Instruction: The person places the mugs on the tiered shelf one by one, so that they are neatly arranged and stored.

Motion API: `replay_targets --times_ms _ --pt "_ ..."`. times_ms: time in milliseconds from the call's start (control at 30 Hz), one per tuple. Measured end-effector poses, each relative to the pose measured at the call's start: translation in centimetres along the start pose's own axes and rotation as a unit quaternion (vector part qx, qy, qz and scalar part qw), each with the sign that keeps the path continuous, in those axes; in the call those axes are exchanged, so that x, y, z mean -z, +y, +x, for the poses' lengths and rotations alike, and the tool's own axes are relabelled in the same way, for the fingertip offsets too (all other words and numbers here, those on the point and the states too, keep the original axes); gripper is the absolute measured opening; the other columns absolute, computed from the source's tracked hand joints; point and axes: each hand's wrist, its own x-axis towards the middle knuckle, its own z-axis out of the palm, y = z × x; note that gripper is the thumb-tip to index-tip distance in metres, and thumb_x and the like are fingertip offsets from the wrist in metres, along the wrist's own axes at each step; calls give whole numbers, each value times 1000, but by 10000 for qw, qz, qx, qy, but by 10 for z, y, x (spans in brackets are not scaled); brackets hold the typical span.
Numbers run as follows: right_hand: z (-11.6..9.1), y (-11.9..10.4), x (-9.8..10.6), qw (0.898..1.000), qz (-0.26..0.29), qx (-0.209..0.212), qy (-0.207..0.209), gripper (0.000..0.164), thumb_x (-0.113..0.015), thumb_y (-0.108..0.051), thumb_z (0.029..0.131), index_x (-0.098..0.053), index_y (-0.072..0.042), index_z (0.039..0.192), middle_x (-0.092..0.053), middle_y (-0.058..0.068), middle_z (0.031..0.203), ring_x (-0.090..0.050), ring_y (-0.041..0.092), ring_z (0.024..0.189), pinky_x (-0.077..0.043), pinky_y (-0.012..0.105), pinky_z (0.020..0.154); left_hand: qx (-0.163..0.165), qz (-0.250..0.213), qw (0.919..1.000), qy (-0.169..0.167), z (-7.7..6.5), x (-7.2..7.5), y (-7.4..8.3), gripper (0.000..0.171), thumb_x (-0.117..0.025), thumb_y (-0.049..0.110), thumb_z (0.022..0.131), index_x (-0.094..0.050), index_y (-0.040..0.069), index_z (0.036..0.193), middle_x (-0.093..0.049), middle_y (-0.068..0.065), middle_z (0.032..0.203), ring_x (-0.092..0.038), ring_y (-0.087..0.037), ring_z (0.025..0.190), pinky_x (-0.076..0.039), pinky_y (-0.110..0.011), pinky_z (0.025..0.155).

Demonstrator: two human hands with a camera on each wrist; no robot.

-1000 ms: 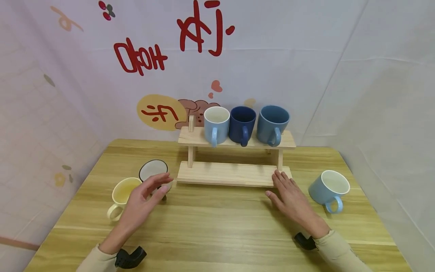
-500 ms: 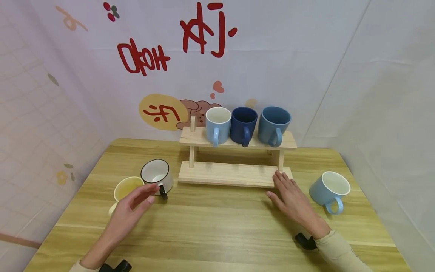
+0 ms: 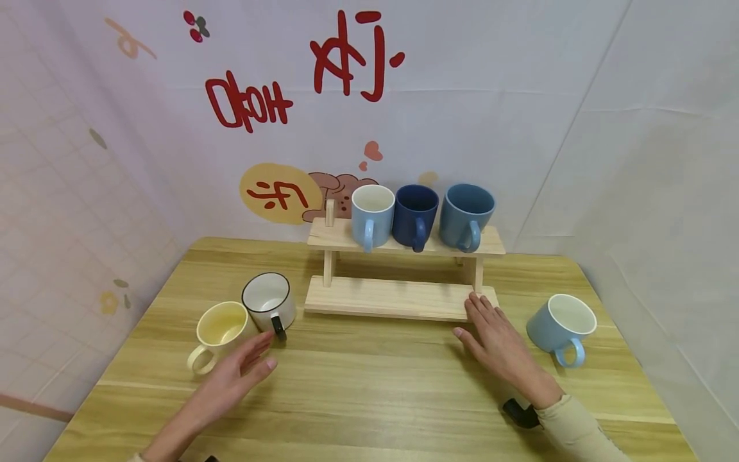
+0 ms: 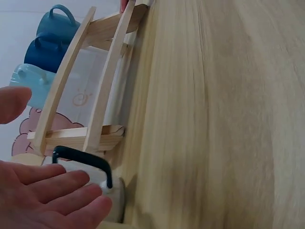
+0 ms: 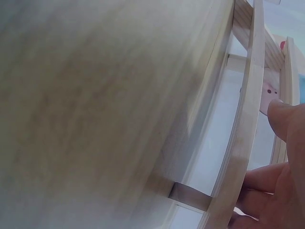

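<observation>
My left hand point(image 3: 239, 375) hovers with loosely extended fingers in front of two mugs on the table. Nearest its fingertips is the black handle of a white enamel mug with a black rim point(image 3: 267, 296); a pale yellow mug point(image 3: 222, 327) stands beside it, partly behind the hand. In the left wrist view, the palm holds nothing and the black handle point(image 4: 83, 157) shows just past the fingers. My right hand point(image 3: 499, 343) rests its straight fingers on the right end of the lower board of a two-tier wooden rack point(image 3: 387, 298).
On the rack's upper board stand a light blue mug point(image 3: 372, 218), a navy mug point(image 3: 414, 218) and a steel-blue mug point(image 3: 466, 218). Another light blue mug point(image 3: 560, 327) is on the table at right. A printed cloth point(image 3: 462, 115) hangs behind the table point(image 3: 369, 398).
My left hand has drawn back toward me from beside the white mug, uncovering both left-hand mugs more. The right hand stays on the rack, and the view has shifted slightly.
</observation>
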Motion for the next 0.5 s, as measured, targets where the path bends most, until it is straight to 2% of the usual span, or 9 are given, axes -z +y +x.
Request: replay_targets --times_ms 133,233,333,500 --pt "-1 0 0 9999 -8 68 124 70 -65 -37 103 -45 12 149 -39 30 158 -35 50 146 -30 67 115 370 -183 9991 -71 5 -4 0 60 -59 18 107 -36 -15 151 -43 -35 153 -46 -49 139 -47 -32 108" --pt "-2 0 -1 9998 -11 109 194 70 -65 -37 102 -46 12 149 -40 31 157 -36 51 145 -31 68 114 689 -333 9971 -49 10 -7 -1 62 -57 22 108 -35 -14 153 -45 -33 152 -48 -46 139 -48 -34 107" --pt "-2 0 -1 9998 4 80 154 70 -65 -37 103 -45 11 150 -39 30 158 -35 50 146 -30 67 115 931 -531 9942 79 16 -12 -2 58 -55 23 109 -38 -12 152 -50 -30 149 -51 -41 137 -46 -27 105" --pt "-2 1 0 10000 21 7 58 71 -64 -38 103 -43 10 151 -37 28 160 -33 48 148 -28 66 117 1130 -677 9896 583 25 -20 -5 49 -51 24 111 -50 -10 145 -60 -22 143 -54 -25 134 -41 -11 97"
